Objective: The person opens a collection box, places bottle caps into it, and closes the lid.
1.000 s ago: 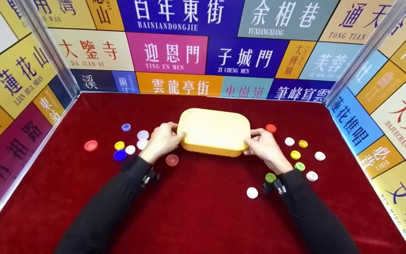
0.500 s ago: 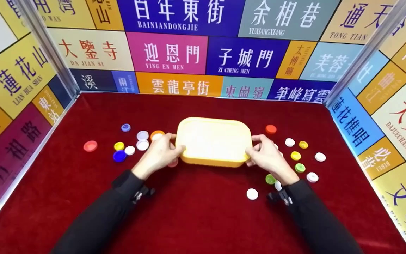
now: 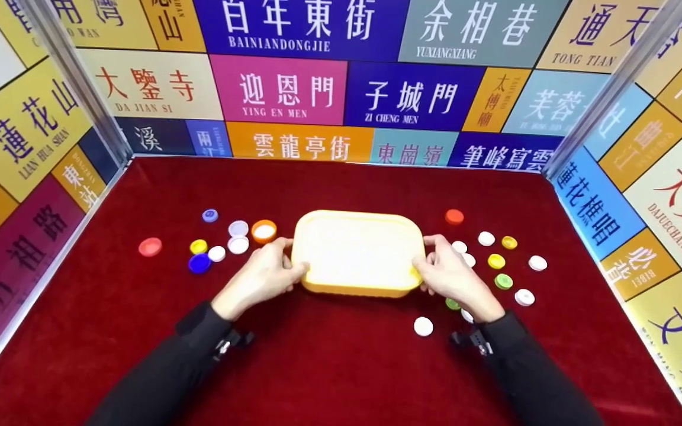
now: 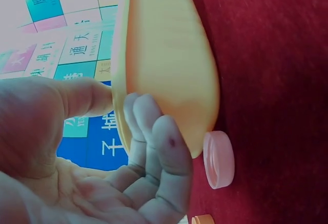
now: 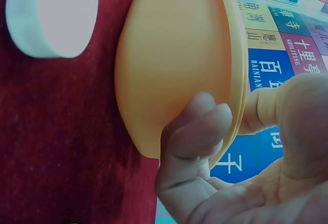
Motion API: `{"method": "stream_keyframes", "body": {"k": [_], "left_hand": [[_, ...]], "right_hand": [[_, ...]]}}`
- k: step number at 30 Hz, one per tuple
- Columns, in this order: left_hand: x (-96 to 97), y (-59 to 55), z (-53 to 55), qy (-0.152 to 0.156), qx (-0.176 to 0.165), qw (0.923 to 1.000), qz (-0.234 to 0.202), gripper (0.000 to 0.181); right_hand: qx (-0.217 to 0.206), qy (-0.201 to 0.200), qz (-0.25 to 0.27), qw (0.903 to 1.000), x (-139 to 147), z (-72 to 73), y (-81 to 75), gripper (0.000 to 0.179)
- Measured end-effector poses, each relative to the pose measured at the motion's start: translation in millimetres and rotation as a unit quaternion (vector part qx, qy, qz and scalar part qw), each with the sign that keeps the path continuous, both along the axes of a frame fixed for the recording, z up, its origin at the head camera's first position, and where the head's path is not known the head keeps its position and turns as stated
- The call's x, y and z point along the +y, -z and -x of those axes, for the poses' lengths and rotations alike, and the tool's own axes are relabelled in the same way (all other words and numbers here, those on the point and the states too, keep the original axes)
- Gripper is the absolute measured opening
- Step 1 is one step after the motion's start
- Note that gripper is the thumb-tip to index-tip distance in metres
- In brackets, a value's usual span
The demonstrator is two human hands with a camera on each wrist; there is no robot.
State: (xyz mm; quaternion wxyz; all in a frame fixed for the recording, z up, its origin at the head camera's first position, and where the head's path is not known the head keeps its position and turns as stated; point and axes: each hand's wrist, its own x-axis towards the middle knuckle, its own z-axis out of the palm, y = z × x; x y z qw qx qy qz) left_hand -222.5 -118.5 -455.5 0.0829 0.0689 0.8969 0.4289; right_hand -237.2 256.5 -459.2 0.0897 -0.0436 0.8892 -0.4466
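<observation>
In the head view a yellow rounded plastic box point(image 3: 357, 251) with a pale, glare-washed top lies in the middle of the red cloth. My left hand point(image 3: 260, 278) pinches its left end, and my right hand point(image 3: 454, 277) pinches the opposite end. The left wrist view has the thumb on top of the rim and curled fingers point(image 4: 171, 147) beneath it. On the right, fingers point(image 5: 200, 131) likewise curl under the rim. A pinkish bottle cap point(image 4: 219, 160) lies close against the box near the left fingers. A white bottle cap point(image 5: 51, 14) sits beside the box in the right wrist view.
Left of the box lie several bottle caps, among them a blue cap point(image 3: 199, 263), an orange cap point(image 3: 264, 231) and a red cap point(image 3: 150, 247). To the right are more, including a green cap point(image 3: 503, 281) and a yellow cap point(image 3: 496, 261). Printed panels point(image 3: 285, 92) wall three sides.
The box has come towards the person, with both hands keeping their hold on its ends. The orange cap at left has come into sight, while the reddish one near the left hand is now covered.
</observation>
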Motion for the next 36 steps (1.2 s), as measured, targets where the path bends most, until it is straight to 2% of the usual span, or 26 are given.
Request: {"method": "stream_keyframes", "body": {"k": [9,14,17,20,22,26,31,33,36], "left_hand": [[-0.5,2.9,-5.9,0.003,-0.001,1.0000,-0.001,0.066],[0.1,5.2,-6.3,-0.003,0.001,0.9998,-0.017,0.066],[0.7,7.0,-6.0,-0.005,0.001,0.9997,-0.024,0.066],[1.5,8.0,-6.1,-0.004,0.003,0.9997,-0.025,0.065],[2.0,7.9,-5.9,-0.004,0.005,0.9997,-0.023,0.065],[1.8,7.3,-5.9,-0.005,0.007,0.9999,-0.014,0.066],[1.5,6.8,-7.8,-0.010,0.012,0.9999,-0.005,0.065],[1.9,6.6,-8.3,-0.014,0.018,0.9997,-0.001,0.065],[3.0,6.8,-7.8,-0.023,0.034,0.9991,0.007,0.066]], "right_hand": [[-0.003,-0.009,-0.002,1.0000,0.4,-3.9,-1.7,0.063],[0.012,-0.008,-0.033,0.9993,1.2,-4.1,-3.1,0.066],[0.031,-0.006,-0.059,0.9978,2.1,-3.5,-2.5,0.069],[0.080,-0.007,-0.090,0.9927,2.8,-2.5,-0.6,0.071],[0.125,-0.010,-0.110,0.9860,2.8,-2.0,0.1,0.070],[0.220,-0.031,-0.137,0.9652,0.6,-3.4,-1.0,0.061],[0.298,-0.084,-0.134,0.9415,-6.2,-10.6,-6.4,0.045],[0.327,-0.122,-0.132,0.9278,-10.3,-13.9,-7.4,0.043],[0.371,-0.181,-0.151,0.8981,-17.5,-19.3,-6.1,0.046]]}}
